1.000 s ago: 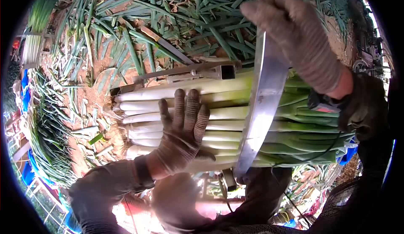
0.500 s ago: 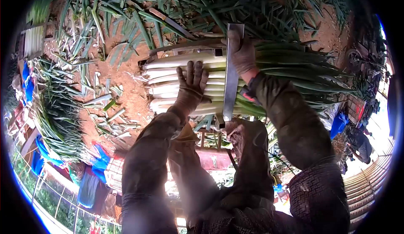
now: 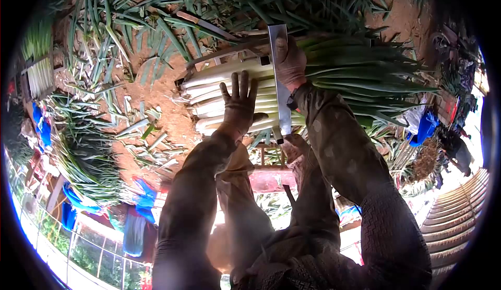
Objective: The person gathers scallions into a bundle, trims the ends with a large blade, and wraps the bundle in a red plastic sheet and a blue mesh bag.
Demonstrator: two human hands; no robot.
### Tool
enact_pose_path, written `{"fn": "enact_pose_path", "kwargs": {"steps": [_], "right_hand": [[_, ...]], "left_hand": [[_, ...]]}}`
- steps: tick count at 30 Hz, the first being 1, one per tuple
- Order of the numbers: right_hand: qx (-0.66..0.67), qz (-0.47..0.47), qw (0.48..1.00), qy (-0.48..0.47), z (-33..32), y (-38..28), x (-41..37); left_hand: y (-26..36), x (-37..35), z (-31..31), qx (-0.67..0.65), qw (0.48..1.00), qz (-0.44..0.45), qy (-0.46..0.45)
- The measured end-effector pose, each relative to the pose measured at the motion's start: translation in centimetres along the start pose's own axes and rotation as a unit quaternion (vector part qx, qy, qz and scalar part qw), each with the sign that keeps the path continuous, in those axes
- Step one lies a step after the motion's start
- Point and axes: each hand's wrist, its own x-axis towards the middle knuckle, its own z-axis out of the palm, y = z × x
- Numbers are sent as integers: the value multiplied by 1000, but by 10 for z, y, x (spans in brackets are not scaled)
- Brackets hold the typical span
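Observation:
Several large green onions [image 3: 209,92] lie side by side in a low metal frame [image 3: 229,54], white ends to the left and leaves to the right. Flat on the white stalks rests my gloved left hand [image 3: 240,104], its fingers spread. A flat metal bar [image 3: 283,102] crosses the onions. My gloved right hand [image 3: 290,63] grips the bar near its far end, with the thumb along it; the other fingers are partly hidden. The bar's near end sits by my knee.
A knife [image 3: 206,26] lies beyond the frame among cut green leaves [image 3: 219,0]. Onion piles [image 3: 86,151] are on the left, near blue bags [image 3: 144,201]. A bundle of onions [image 3: 39,63] stands far left. Another person [image 3: 456,151] is at the far right.
The whole view has turned and shifted slightly. My left hand stays spread on the stalks and my right hand keeps its grip on the bar.

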Motion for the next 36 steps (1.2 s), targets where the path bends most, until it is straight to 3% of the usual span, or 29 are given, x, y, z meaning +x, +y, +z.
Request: {"fn": "enact_pose_path", "kwargs": {"steps": [1,3,5,7,9,12,13,14,15,16,19,20,21,23,26,29,31,33,36], "right_hand": [[7,0,1000,-3,1,1,2],[16,-30,998,45,6,6,4],[23,-47,996,78,9,8,-1],[31,-62,992,110,8,4,7],[49,-44,990,123,6,3,8],[-16,-97,986,135,12,9,5],[-57,-129,980,144,12,10,8],[63,-7,992,113,15,9,6],[59,-32,990,124,13,7,7],[54,-50,989,131,10,6,2],[102,-106,971,189,5,-1,17],[120,-104,964,213,2,0,10],[41,-96,967,233,7,3,7],[98,-97,964,227,7,12,8],[142,-99,969,177,8,21,11],[152,-63,968,189,3,16,6],[131,-71,968,204,5,21,9],[123,-64,971,193,8,23,9],[145,-48,977,146,1,24,10]], "left_hand": [[-2,1,-12,-10,1000,7,2],[-18,15,-41,-25,991,16,130],[-34,52,-81,-136,972,17,191],[-32,109,-115,-226,920,98,303],[-27,166,-125,-224,919,204,254],[1,196,-97,52,942,257,210],[9,199,-100,11,963,193,187],[18,198,-100,-33,978,125,163],[21,199,-96,-78,986,55,138],[18,195,-92,-66,971,88,214],[15,195,-94,-50,985,69,151],[15,195,-92,29,990,79,116],[14,194,-94,-16,989,91,113],[11,198,-94,-83,984,104,122],[25,210,-106,-147,984,-69,71],[13,250,-96,-344,891,-295,-22],[18,260,-93,-152,939,-301,72],[21,265,-90,-104,921,-362,96],[22,268,-94,-76,922,-374,68]]}}
